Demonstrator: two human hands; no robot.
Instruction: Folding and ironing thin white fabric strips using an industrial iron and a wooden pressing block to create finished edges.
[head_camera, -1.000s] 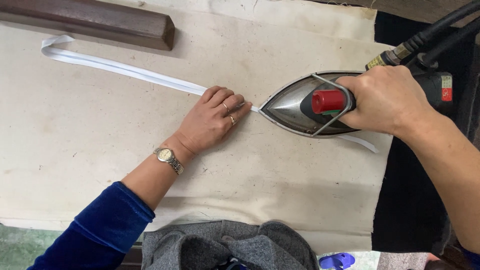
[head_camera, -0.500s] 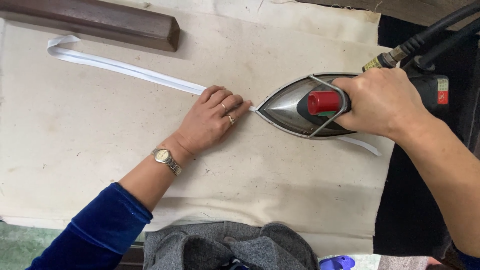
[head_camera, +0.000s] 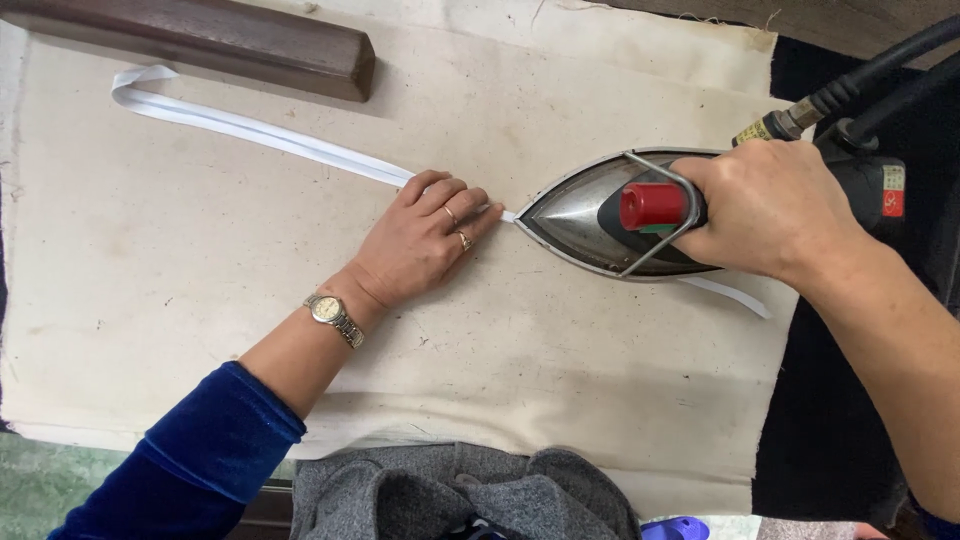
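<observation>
A long white fabric strip (head_camera: 270, 136) lies diagonally across the cream ironing cloth (head_camera: 180, 300). My left hand (head_camera: 425, 240) rests flat on the strip, fingertips pressing it down just in front of the iron's tip. My right hand (head_camera: 765, 210) grips the handle of a metal steam iron (head_camera: 585, 215) with a red knob, which sits on the strip. The strip's far end (head_camera: 735, 297) pokes out behind the iron.
A dark wooden block (head_camera: 220, 45) lies along the top left. Black hoses (head_camera: 870, 85) run from the iron to the upper right. Grey cloth (head_camera: 460, 495) lies bunched at the near edge. The board's right edge drops to dark floor.
The iron and my left hand keep their places on the strip; the view has shifted slightly, so the scene sits a little further right and down.
</observation>
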